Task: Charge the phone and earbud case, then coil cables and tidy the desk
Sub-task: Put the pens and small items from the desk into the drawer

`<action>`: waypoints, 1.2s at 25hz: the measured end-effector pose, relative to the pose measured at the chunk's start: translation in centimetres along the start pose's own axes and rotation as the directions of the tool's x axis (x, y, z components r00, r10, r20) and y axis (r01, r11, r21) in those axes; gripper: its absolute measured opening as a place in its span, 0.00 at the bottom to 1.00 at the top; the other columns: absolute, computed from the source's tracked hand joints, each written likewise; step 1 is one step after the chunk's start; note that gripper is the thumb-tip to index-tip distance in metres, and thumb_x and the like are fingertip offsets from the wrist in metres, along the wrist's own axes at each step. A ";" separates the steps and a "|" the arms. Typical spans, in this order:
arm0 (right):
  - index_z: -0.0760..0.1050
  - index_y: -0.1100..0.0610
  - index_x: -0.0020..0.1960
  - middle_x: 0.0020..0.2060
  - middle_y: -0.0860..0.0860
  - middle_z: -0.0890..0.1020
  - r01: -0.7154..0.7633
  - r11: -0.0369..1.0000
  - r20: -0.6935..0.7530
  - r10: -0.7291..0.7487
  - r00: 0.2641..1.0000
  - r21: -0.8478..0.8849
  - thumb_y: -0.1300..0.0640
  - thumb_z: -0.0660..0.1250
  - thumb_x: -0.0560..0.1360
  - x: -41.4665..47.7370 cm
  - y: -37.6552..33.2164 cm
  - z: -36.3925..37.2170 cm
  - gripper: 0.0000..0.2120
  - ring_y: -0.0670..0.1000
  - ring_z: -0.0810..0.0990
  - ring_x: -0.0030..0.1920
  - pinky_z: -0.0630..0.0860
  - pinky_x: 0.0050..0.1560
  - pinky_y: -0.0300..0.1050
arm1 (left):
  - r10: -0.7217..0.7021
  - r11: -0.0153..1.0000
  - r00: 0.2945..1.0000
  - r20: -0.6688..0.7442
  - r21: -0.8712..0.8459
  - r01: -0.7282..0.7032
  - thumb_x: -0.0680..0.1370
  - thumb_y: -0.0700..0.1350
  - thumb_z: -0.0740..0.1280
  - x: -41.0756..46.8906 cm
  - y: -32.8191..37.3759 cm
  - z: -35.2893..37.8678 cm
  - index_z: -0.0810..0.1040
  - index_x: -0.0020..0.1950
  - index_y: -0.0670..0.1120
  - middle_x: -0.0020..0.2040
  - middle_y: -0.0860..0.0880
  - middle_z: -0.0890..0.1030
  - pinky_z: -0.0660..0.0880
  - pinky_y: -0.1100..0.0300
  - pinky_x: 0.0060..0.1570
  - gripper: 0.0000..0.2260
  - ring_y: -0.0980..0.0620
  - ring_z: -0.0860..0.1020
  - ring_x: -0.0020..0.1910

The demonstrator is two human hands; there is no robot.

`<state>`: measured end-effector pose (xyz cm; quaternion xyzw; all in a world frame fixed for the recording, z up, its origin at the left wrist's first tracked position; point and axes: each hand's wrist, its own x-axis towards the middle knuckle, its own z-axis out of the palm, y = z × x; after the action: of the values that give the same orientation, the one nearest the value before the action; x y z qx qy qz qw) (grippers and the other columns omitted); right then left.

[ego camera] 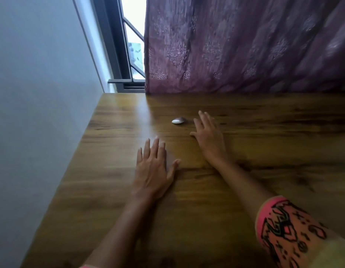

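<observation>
Wood-grain desk (pixel 264 151) lay under both hands, palms down. Left hand (pixel 153 171) was spread wide and flat, fingers extended toward the window end, thumb angled out to the right; it held nothing. Right hand (pixel 208 136) was also flat and spread, fingers pointing up the desk, empty; it sat further forward than the left, the two well apart.

Small white rounded object, presumably the earbud case (pixel 177 121), lay on the desk just beside the right hand's fingertips, on their left, not touching them. Its far side looked darker or shadowed; whether its lid was up or down could not be told. No phone or cable was identifiable in view.

Right forearm wore a pink sleeve (pixel 287 233) with black scribbled markings, yellowish fabric below it. A sliver of pink showed at the bottom edge near the left forearm.

Beyond the hands, a purple patterned curtain (pixel 245 45) hung to the desk's far edge. To its left, a dark window frame (pixel 117 45) with bright daylight behind it. A pale wall (pixel 36 93) ran along the desk's left side.
</observation>
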<state>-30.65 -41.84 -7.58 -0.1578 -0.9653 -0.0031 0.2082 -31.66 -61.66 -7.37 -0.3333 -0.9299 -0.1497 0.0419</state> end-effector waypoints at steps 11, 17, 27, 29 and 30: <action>0.80 0.61 0.47 0.43 0.56 0.78 -0.034 0.993 -0.079 0.043 0.996 0.111 0.59 0.63 0.76 3.7 1.5 1.9 0.08 0.55 0.75 0.48 0.64 0.40 0.43 | -0.026 0.999 1.000 0.012 -0.023 0.026 0.71 0.67 0.38 1.7 0.4 0.9 0.59 0.73 0.46 0.76 0.46 0.57 0.47 0.47 0.72 0.39 0.45 0.51 0.75; 0.79 0.62 0.40 0.37 0.56 0.79 -0.062 0.998 -0.229 0.058 0.972 -0.009 0.64 0.71 0.69 0.0 0.2 0.3 0.01 0.55 0.77 0.40 0.74 0.37 0.46 | -0.058 0.998 0.998 -0.029 0.012 0.058 0.73 0.66 0.42 1.5 0.4 1.1 0.68 0.67 0.44 0.73 0.43 0.65 0.52 0.45 0.71 0.34 0.43 0.58 0.73; 0.76 0.57 0.36 0.33 0.53 0.77 0.163 0.962 -0.190 -0.206 0.960 -0.220 0.63 0.59 0.67 -13.0 -3.1 -6.0 0.07 0.53 0.77 0.35 0.72 0.31 0.44 | -0.150 0.975 0.989 -0.002 -0.164 0.148 0.75 0.65 0.45 -11.4 4.7 -0.7 0.67 0.68 0.41 0.72 0.42 0.66 0.51 0.46 0.72 0.34 0.45 0.58 0.74; 0.76 0.57 0.38 0.34 0.53 0.77 0.105 0.985 -0.234 -0.135 0.963 -0.136 0.63 0.65 0.69 -17.1 -4.4 -8.0 0.03 0.53 0.77 0.35 0.72 0.29 0.44 | -0.102 0.975 0.994 0.035 -0.193 0.107 0.75 0.66 0.47 -16.6 5.4 -2.0 0.65 0.70 0.42 0.73 0.43 0.64 0.48 0.49 0.73 0.35 0.47 0.56 0.75; 0.77 0.57 0.40 0.35 0.53 0.78 0.024 0.999 -0.281 -0.029 0.959 -0.023 0.62 0.68 0.70 -19.4 -5.2 -8.9 0.02 0.53 0.77 0.34 0.72 0.28 0.44 | -0.056 0.977 0.996 0.063 -0.201 0.068 0.74 0.67 0.48 -19.2 5.5 -2.6 0.64 0.71 0.43 0.74 0.44 0.62 0.47 0.50 0.73 0.35 0.48 0.55 0.75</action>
<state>-11.88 -53.28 -6.93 -0.1448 -0.9278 -0.0376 0.3418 -13.37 -70.06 -6.90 -0.3109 -0.9206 -0.2352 -0.0235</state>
